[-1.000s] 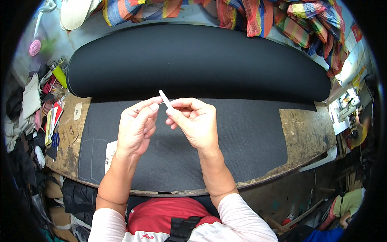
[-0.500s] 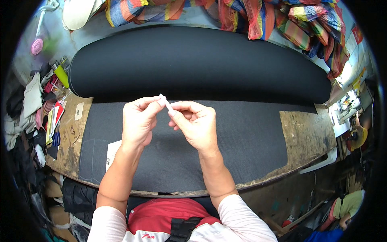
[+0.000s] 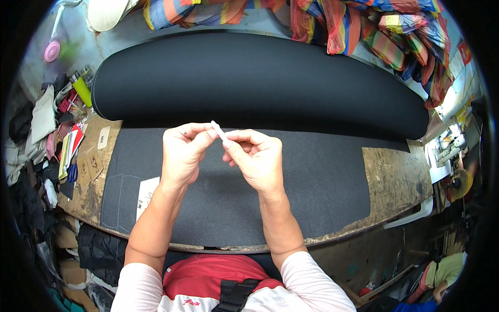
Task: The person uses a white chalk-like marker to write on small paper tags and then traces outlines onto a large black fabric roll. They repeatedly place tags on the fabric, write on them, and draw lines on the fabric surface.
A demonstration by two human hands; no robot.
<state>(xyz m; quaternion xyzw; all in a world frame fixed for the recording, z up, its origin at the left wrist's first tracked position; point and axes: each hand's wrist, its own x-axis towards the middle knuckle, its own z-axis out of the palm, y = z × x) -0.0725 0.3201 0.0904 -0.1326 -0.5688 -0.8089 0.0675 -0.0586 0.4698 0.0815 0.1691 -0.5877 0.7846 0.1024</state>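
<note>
Between my two hands is a short, thin white stick (image 3: pixel 219 130) that looks like tailor's chalk, held slantwise over the dark fabric. My left hand (image 3: pixel 182 154) pinches its upper end between thumb and fingertips. The lower end is pinched by the thumb and forefinger of my right hand (image 3: pixel 258 160), the other fingers curled in. Under both hands the dark grey fabric (image 3: pixel 228 216) lies flat, with pale outlines drawn at its left end. A white card piece (image 3: pixel 146 195) rests on it, partly covered by my left forearm.
A thick black fabric roll (image 3: pixel 249 83) spans the back of the worn wooden table (image 3: pixel 395 177). At left are blue-handled scissors (image 3: pixel 72 172), a yellow-green bottle (image 3: pixel 80 89) and heaped cloth. Colourful mesh bags (image 3: pixel 332 23) hang behind. Another person (image 3: pixel 442 278) shows at lower right.
Both hands keep their pinch on the white stick and appear slightly farther right in the picture. The whole view has shifted a little; nothing is let go.
</note>
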